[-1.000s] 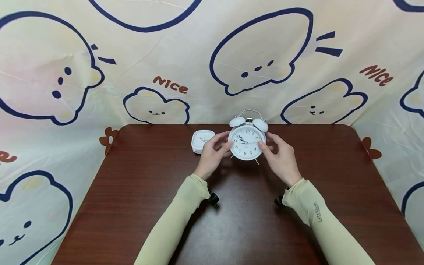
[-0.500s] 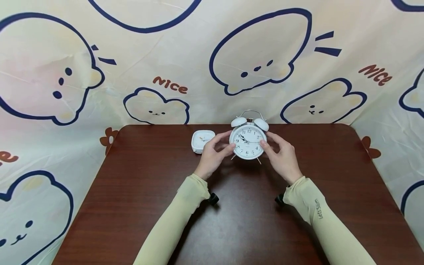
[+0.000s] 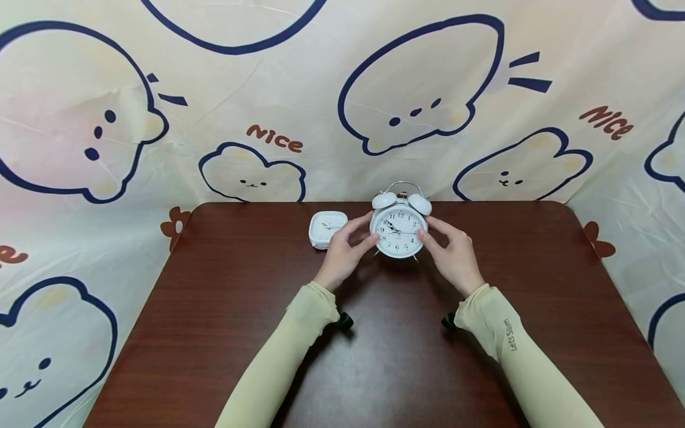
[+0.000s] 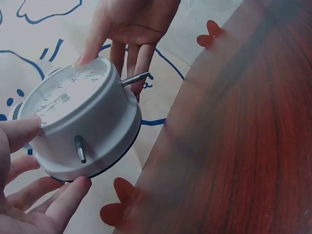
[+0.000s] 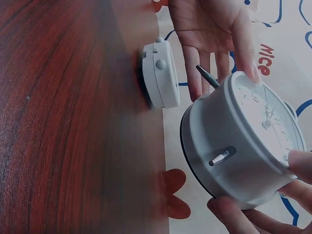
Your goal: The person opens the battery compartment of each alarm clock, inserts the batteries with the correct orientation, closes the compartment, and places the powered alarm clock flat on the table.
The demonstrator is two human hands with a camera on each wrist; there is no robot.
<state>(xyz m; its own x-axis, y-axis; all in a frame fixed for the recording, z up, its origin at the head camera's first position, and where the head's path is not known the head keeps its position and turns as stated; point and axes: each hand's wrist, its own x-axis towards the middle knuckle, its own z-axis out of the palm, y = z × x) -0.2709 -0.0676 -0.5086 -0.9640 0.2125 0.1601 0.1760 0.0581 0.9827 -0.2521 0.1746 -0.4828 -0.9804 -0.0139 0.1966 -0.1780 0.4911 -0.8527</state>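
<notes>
A round white twin-bell alarm clock is held up between both hands near the back of the table, its dial facing the head camera. My left hand grips its left side, thumb on the rim of the face and fingers behind. On the opposite side my right hand grips it the same way. In the left wrist view the two metal legs of the alarm clock stick out underneath, clear of the tabletop. Its back is hidden.
A small white rounded-square clock sits on the brown wooden table, just left of my left hand. Behind the table's back edge hangs a cloth with cartoon bears on it. Black cameras are strapped at both wrists.
The alarm clock has shifted slightly right, then back left and a touch lower, with both hands moving along with it. The small clock stays in place.
</notes>
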